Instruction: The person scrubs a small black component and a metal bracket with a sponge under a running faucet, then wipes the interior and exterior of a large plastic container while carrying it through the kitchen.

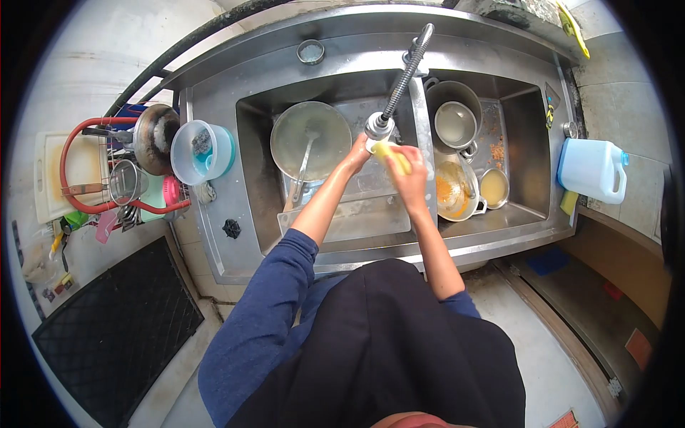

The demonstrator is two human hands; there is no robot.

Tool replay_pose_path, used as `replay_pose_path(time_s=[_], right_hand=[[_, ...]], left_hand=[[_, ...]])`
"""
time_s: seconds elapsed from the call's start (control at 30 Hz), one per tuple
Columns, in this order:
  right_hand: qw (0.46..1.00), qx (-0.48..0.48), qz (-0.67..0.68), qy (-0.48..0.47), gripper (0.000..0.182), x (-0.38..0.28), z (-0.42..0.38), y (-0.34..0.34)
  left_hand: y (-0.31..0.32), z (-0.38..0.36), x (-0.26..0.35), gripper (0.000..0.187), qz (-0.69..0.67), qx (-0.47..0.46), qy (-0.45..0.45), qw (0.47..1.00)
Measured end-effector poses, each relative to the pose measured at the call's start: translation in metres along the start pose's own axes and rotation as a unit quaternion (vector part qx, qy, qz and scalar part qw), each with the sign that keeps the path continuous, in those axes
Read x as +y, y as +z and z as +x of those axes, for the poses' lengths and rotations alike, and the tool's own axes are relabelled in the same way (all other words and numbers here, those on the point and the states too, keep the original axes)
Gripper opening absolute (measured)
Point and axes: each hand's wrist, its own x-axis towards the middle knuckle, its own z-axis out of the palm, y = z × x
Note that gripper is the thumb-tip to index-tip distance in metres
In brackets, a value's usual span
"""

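My right hand point(409, 177) is closed around a yellow sponge point(392, 158) over the left sink basin point(257, 214). Close by, my left hand point(354, 155) reaches in under the spray head point(379, 127) of the tap, its fingertips partly hidden behind it. A small whitish thing shows between that hand and the sponge; I cannot tell what it is. Left of my hands, a large round pan point(285, 146) with cloudy water stands in the basin, a ladle point(307, 158) resting in it. Below my hands a rectangular tray point(357, 220) lies in the same basin.
The right basin point(528, 178) holds pots, an orange-stained pan point(451, 187), a bowl of yellowish liquid point(494, 187) and food scraps. A plastic tub point(187, 153) stands on the left ledge beside a dish rack point(71, 153); a blue jug point(584, 167) is at right. The coiled tap hose point(408, 75) arches above.
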Motion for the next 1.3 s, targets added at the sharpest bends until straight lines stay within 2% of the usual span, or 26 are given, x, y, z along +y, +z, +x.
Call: replay_pose_path(time_s=[0.03, 0.07, 0.1, 0.17, 0.23, 0.3, 0.37, 0.43, 0.5, 0.57, 0.67, 0.77, 0.83, 0.87, 0.9, 0.93, 1.0, 1.07, 1.1, 1.13, 1.17, 1.2, 1.23, 1.3], right_hand=[[0.980, -0.020, -0.129, -0.149, 0.021, -0.012, 0.007, 0.000], [0.980, -0.018, -0.129, -0.150, 0.021, -0.005, 0.012, 0.005], [0.985, -0.001, -0.117, -0.130, 0.020, 0.005, 0.019, 0.012], [0.988, 0.014, -0.105, -0.113, 0.019, 0.011, 0.024, 0.017], [0.987, -0.037, -0.074, -0.137, 0.013, 0.002, 0.022, 0.021], [0.986, -0.063, -0.062, -0.142, 0.013, 0.005, 0.019, 0.027], [0.995, -0.022, -0.057, -0.073, 0.016, 0.010, 0.022, 0.030], [0.992, -0.013, -0.080, -0.097, 0.015, 0.007, 0.019, 0.038], [0.999, -0.004, -0.001, -0.033, 0.018, -0.004, 0.018, 0.041], [0.998, -0.008, -0.022, -0.050, 0.021, -0.009, 0.019, 0.038], [0.998, -0.057, -0.023, -0.027, 0.024, -0.001, 0.028, 0.030], [0.993, -0.115, 0.027, 0.024, 0.026, 0.018, 0.032, 0.024], [0.948, -0.219, 0.196, 0.126, 0.024, 0.036, 0.037, 0.018], [0.896, -0.255, 0.268, 0.246, 0.020, 0.033, 0.042, 0.011], [0.846, -0.270, 0.342, 0.308, 0.019, 0.031, 0.048, 0.002], [0.836, -0.238, 0.359, 0.341, 0.019, 0.030, 0.051, -0.003], [0.824, -0.210, 0.371, 0.374, 0.019, 0.029, 0.052, -0.004], [0.905, -0.117, 0.289, 0.291, 0.018, 0.029, 0.049, 0.006], [0.905, -0.117, 0.289, 0.290, 0.018, 0.025, 0.048, 0.011], [0.961, -0.077, 0.196, 0.180, 0.017, 0.021, 0.043, 0.018], [0.993, -0.034, 0.096, 0.067, 0.017, 0.011, 0.037, 0.022], [0.999, -0.021, -0.014, -0.025, 0.018, -0.007, 0.036, 0.018], [0.996, -0.019, -0.053, -0.074, 0.017, -0.010, 0.033, 0.022], [0.986, -0.010, -0.116, -0.123, 0.013, -0.010, 0.028, 0.031]], left_hand=[[0.001, 0.001, 0.002, 0.029, -0.048, -0.004, -0.037, 0.998], [0.002, 0.003, 0.005, 0.030, -0.096, -0.008, -0.073, 0.993], [0.002, 0.003, 0.008, 0.030, -0.094, -0.009, -0.073, 0.993], [0.005, -0.002, 0.013, 0.027, 0.029, -0.029, -0.012, 0.999], [0.005, -0.009, 0.018, 0.027, 0.059, 0.003, 0.002, 0.998], [0.000, -0.010, 0.004, 0.028, 0.003, 0.028, 0.009, 1.000], [0.000, -0.002, -0.009, 0.027, -0.008, 0.054, -0.003, 0.999], [0.001, 0.002, -0.007, 0.029, 0.012, 0.086, 0.003, 0.996], [-0.003, 0.008, -0.011, 0.028, -0.033, 0.085, -0.008, 0.996], [-0.005, 0.010, -0.015, 0.028, -0.077, 0.080, -0.021, 0.994], [-0.002, 0.012, -0.015, 0.027, 0.031, 0.114, 0.014, 0.993], [0.002, -0.004, 0.000, 0.027, 0.106, 0.124, -0.021, 0.986], [-0.001, -0.008, -0.005, 0.026, 0.121, 0.110, -0.047, 0.985], [-0.001, -0.013, -0.001, 0.026, 0.075, 0.087, -0.019, 0.993], [-0.004, -0.013, 0.000, 0.025, 0.030, 0.064, 0.011, 0.997], [-0.009, -0.013, -0.001, 0.027, 0.019, 0.025, 0.030, 0.999], [-0.010, -0.013, 0.001, 0.028, -0.017, 0.028, 0.009, 0.999], [-0.010, -0.013, 0.001, 0.029, -0.050, 0.024, -0.013, 0.998], [-0.011, -0.011, -0.001, 0.030, -0.045, 0.026, -0.007, 0.999], [-0.011, -0.010, -0.002, 0.030, -0.040, 0.028, -0.002, 0.999], [-0.010, -0.010, -0.001, 0.030, -0.040, 0.026, -0.003, 0.999], [-0.008, -0.011, 0.001, 0.030, -0.045, 0.025, -0.006, 0.999], [-0.006, -0.011, 0.003, 0.030, -0.050, 0.023, -0.007, 0.998], [-0.002, -0.010, 0.002, 0.030, -0.057, 0.033, 0.000, 0.998]])
